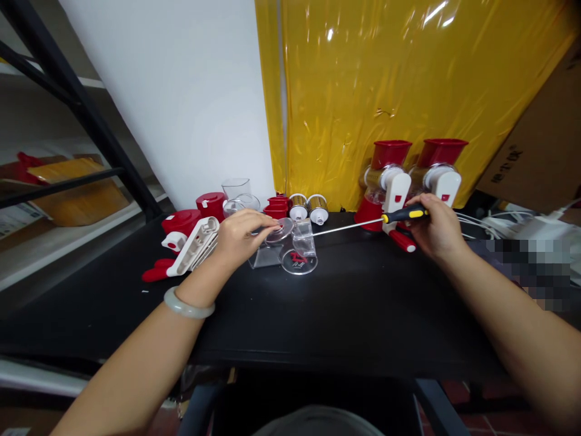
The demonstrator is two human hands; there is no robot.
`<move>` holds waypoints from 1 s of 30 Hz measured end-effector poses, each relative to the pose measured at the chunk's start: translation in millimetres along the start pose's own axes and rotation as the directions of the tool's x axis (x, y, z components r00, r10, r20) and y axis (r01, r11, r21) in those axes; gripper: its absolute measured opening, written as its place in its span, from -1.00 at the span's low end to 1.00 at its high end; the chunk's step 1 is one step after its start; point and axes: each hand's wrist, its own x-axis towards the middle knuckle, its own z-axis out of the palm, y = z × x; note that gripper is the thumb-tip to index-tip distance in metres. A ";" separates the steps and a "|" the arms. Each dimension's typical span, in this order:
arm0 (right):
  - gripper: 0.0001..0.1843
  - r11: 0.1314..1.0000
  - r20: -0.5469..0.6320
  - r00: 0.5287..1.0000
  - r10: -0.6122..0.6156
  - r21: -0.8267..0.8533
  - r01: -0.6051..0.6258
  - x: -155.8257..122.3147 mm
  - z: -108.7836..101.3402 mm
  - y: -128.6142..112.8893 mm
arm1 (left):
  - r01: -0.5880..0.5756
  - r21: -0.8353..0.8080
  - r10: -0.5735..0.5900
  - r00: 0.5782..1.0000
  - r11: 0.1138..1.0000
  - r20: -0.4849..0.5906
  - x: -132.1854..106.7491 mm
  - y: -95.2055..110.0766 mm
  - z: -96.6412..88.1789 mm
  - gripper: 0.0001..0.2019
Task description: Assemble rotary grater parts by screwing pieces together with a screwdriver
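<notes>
My left hand is closed on a clear plastic part with a round disc end, held just above the black table. A second clear piece with a round base lies right beside it. My right hand grips the black and yellow handle of a long screwdriver. Its thin metal shaft points left, with the tip near the clear part. A pale bangle sits on my left wrist.
Two assembled red and white grinders stand at the back by a yellow sheet. Red and white loose parts, red caps and two metal drums lie at the back left. Cables run on the right.
</notes>
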 end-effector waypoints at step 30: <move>-0.61 0.998 -0.048 0.996 -0.070 -0.009 0.069 -2.1 1.6 1.5 | 0.480 -0.248 -0.494 0.869 0.841 0.007 -0.2 15.1 14.2 -0.90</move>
